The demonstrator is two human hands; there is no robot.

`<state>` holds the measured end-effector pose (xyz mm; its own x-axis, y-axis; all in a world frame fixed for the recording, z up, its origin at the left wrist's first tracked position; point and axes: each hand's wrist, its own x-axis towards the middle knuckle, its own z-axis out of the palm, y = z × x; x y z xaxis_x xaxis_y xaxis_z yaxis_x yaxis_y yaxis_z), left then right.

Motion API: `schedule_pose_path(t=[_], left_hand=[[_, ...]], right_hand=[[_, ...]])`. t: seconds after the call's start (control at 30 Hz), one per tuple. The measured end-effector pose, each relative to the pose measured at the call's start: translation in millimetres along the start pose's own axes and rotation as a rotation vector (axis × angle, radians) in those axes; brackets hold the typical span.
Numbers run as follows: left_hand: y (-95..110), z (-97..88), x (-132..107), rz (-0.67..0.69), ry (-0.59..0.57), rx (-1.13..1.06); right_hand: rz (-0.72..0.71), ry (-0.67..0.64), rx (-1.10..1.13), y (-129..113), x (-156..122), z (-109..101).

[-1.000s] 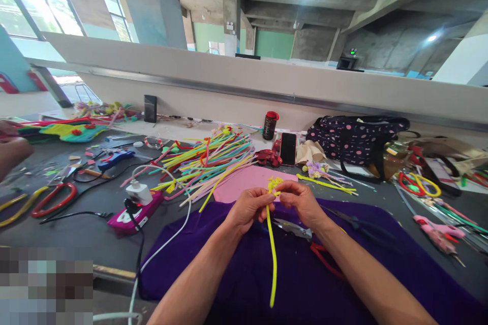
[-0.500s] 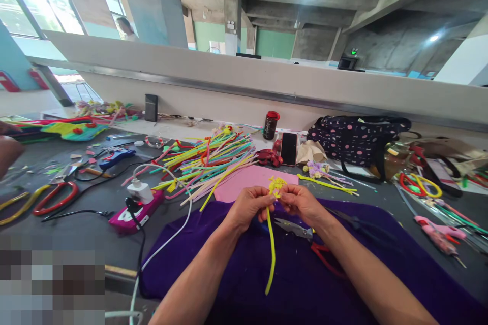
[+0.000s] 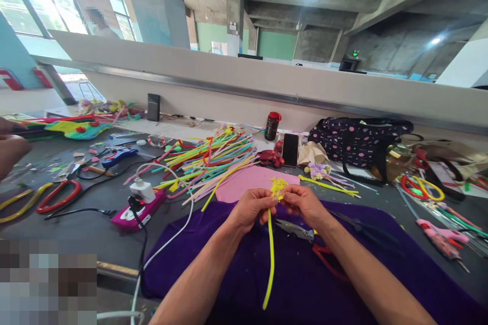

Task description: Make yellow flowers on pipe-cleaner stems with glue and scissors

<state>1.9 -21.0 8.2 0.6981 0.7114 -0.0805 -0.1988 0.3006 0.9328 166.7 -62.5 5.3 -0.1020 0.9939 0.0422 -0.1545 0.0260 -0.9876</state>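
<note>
Between my hands is a small cluster of curled yellow pipe cleaner with a long yellow stem hanging down from it. My left hand pinches the base of the cluster where the stem begins. Thumb and forefinger of my right hand close on the cluster's right side; the exact piece between them is partly hidden. Below my hands, scissors with red handles lie on a dark purple cloth. A pink sheet lies just beyond my hands.
Loose pipe cleaners form a pile ahead. A purple power strip with cables sits left, near large red-handled scissors. A phone, red-lidded bottle, patterned bag and pink glue gun stand around. Another person's hand shows far left.
My hands keep their pinch on the yellow piece, with slight finger movement. The stem's lower end hangs a little lower. In the background, a person has moved left.
</note>
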Motion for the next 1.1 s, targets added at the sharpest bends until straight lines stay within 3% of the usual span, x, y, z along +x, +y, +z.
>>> schedule_pose_path(t=[0.13,0.37,0.67,1.1], left_hand=[[1,0.7,1,-0.029,0.022,-0.004],[0,-2.4,2,-0.076,0.01,0.02],[5,0.4,-1,-0.128,-0.045,0.164],[5,0.9,-2,-0.146,-0.081,0.339]], right_hand=[[-0.154,0.082,-0.229,-6,-2,1],[-0.336,0.007,-0.584,-21,-5,-5],[-0.276,0.081,-0.524,-31,-4,-20],[-0.273,-0.058,-0.639,-33,-3,-21]])
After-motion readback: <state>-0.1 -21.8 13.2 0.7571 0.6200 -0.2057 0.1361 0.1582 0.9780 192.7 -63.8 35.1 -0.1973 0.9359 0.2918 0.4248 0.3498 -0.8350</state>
